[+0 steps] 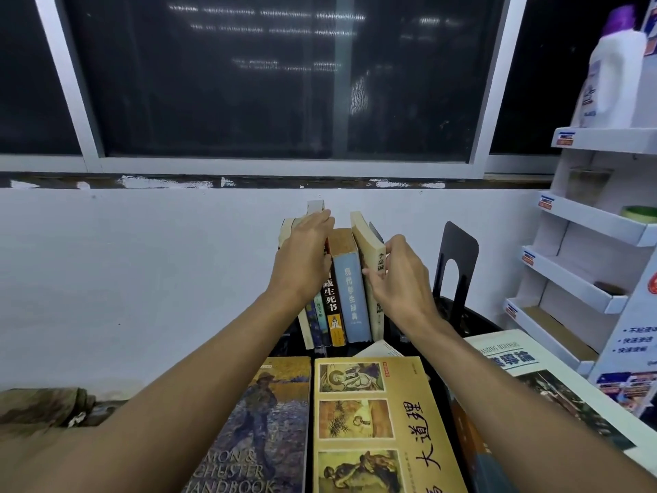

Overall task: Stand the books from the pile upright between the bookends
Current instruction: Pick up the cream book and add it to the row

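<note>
Against the far wall, upright books (346,297) stand in a row, one blue spine reading 現代學生辭典. The left hand (302,257) lies with straight fingers over the leftmost tops. The right hand (401,275) pinches the tilted cream book (369,243) at the row's right end. A black bookend (458,254) stands further right, apart from the row. Nearer lie a cover reading "HANDBOOK" (270,421) and a yellow book (409,439). A white display shelf (586,222) stands at the right.

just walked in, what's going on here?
A person is standing books upright. The left hand rests on the tops of the row of upright books, while the right hand pinches the tilted cream paperback at its right end. The black metal bookend stands apart to the right. A yellow-covered book and a painting-covered handbook lie flat in front, not yet stood up.
</note>
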Tool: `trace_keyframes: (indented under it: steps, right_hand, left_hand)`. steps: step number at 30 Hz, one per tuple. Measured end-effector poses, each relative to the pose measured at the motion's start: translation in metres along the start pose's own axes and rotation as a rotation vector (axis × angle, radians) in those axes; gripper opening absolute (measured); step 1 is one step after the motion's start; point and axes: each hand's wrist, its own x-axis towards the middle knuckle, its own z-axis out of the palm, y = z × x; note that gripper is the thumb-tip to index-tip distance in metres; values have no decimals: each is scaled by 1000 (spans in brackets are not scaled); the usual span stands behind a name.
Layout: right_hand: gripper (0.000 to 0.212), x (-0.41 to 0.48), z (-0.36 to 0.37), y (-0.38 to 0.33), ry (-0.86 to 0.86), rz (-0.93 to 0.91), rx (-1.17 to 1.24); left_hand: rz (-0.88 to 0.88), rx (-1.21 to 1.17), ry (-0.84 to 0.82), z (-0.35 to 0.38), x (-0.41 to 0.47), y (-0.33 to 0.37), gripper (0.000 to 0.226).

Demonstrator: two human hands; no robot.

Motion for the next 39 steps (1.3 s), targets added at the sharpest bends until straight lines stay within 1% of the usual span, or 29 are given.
trace_keyframes:
  steps: [7, 8, 11, 14, 17, 22, 26, 39]
  right_hand:
    - [36, 8, 7, 12, -16, -46, 3]
    - [38, 9, 6, 15, -26, -67, 28]
    - [52, 10, 2, 21, -89, -163, 96]
    - [57, 15, 3, 27, -133, -241, 77]
    - [61, 20, -1, 30, -208, -249, 71]
    - [79, 21, -12, 31, -392, -215, 55]
    - [80, 21, -9, 31, -392, -223, 59]
    - [75, 27, -1, 27, -348, -244, 16]
  left_hand:
    - [-16, 8, -19, 5, 1, -4, 68]
    - [-17, 3, -21, 5, 1, -5, 69]
    - [-16, -2, -17, 5, 2, -5, 69]
    - [-19, 1, -13, 6, 1, -4, 69]
    - [-22, -6, -9, 5, 1, -4, 69]
    - [-18, -17, -9, 6, 2, -5, 68]
    - [-18, -14, -8, 7, 2, -6, 67]
    - [-13, -15, -5, 4, 0, -2, 65]
